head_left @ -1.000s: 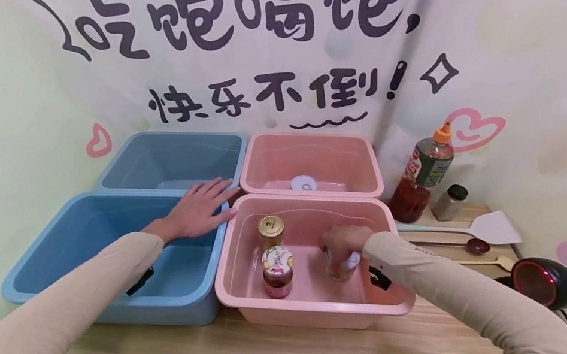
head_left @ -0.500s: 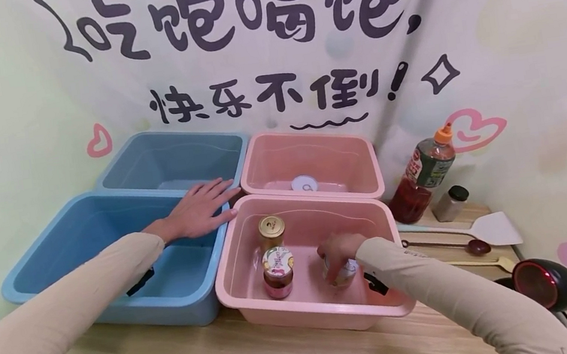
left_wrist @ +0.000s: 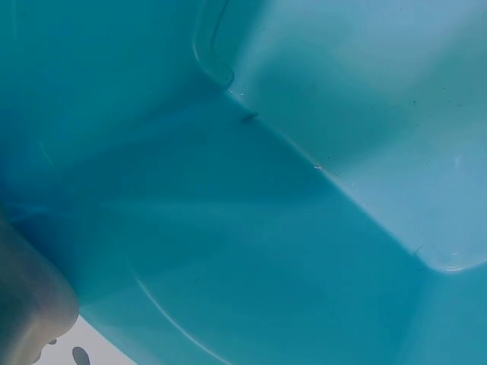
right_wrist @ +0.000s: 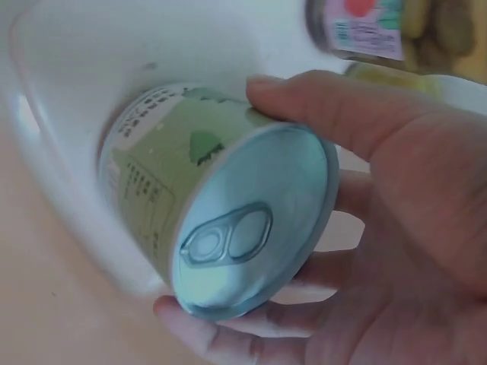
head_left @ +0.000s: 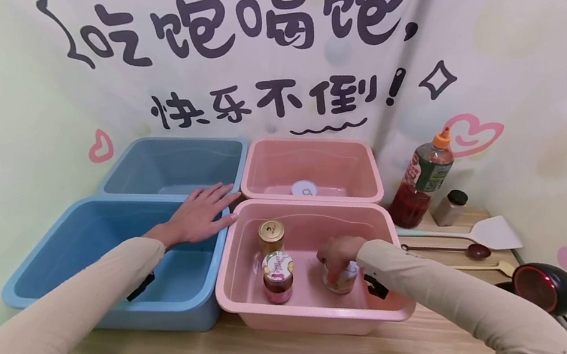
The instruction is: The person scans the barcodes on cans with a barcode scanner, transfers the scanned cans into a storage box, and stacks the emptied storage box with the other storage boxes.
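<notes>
Gripping can [right_wrist: 221, 205] inside pink rim [head_left: 316, 311], room leftward

Site type: kitchen-style work area; domestic or staged use cannot be determined. Indicators: a spatula [head_left: 494, 233] and a dark spoon [head_left: 477, 251] to the right of the fingers of the right hand [head_left: 340, 251]; a red sauce bottle [head_left: 422, 181] beyond them, same side; a pull-tab can [right_wrist: 205, 201] in their grip; lidded food jars [head_left: 278, 274] to their left. Beyond the fingers, a printed wall cloth [head_left: 241, 69] carries Chinese lettering about eating and drinking.
</notes>
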